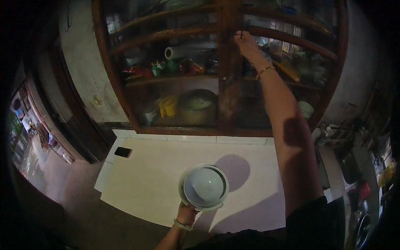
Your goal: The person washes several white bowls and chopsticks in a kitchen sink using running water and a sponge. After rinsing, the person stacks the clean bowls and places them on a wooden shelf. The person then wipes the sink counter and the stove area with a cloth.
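My left hand [187,214] holds a white bowl [204,186] from its near side, above the white tabletop. Another round, pale rim surrounds this bowl, so they look nested. A light-coloured bangle circles my left wrist. My right hand [245,40] reaches up to the right door of a wooden cabinet [230,93] with glass panes. Its bent fingers grip a small dark part at the door's inner edge; whether that is a handle or a key is unclear. The right wrist wears a thin gold-coloured bangle.
A smartphone [123,152] lies at the far left of the white tabletop [147,181]. Behind the glass are a large pot [197,114], a yellow container [168,106] and a roll [190,52]. A doorway is at left, and a sink [345,165] at right.
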The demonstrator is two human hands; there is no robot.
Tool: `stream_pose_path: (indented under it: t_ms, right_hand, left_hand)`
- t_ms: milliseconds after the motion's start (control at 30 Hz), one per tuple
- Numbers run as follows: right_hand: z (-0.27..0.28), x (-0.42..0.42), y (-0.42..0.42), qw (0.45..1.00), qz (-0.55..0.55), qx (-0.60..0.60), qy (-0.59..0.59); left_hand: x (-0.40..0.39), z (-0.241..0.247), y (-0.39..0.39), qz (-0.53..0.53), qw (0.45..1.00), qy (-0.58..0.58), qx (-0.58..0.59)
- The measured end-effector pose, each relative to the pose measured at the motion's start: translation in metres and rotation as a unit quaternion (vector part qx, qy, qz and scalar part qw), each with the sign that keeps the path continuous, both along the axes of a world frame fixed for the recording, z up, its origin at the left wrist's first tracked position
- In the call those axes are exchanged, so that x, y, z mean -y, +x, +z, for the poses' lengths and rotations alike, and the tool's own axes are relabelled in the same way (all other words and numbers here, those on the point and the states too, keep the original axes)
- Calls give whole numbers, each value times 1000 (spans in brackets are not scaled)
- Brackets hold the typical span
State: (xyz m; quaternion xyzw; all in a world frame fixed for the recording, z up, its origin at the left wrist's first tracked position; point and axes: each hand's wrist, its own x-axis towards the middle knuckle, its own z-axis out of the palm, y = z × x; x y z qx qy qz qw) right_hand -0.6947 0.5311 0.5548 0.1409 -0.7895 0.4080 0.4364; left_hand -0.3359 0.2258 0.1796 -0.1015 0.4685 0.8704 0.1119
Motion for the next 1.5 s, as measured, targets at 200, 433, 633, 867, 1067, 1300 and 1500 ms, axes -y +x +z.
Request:
stream_pose_path:
  t_ms: [200,433,633,867,1067,1300,1500]
  right_hand:
    - [-3,16,24,999,-22,-4,-26]
    - [-12,22,114,997,-34,-74,-18]
    - [-31,5,293,981,111,-88,-131]
    - [-97,-58,453,975,-139,-148,-90]
    - [-101,-98,511,938,-300,-162,-61]
    - [-103,-131,536,900,-404,-160,-38]
    - [-119,-143,528,885,-447,-128,-40]
  left_hand:
    - [21,10,-26,27,997,72,18]
    - [24,6,-58,-22,998,57,-16]
    - [-8,3,-98,-100,995,28,3]
    - [-90,6,-158,-201,977,39,-58]
    - [-190,5,-221,-207,974,78,-39]
    - [-284,-17,-304,-164,979,119,-1]
    - [-319,-62,-385,-134,989,55,6]
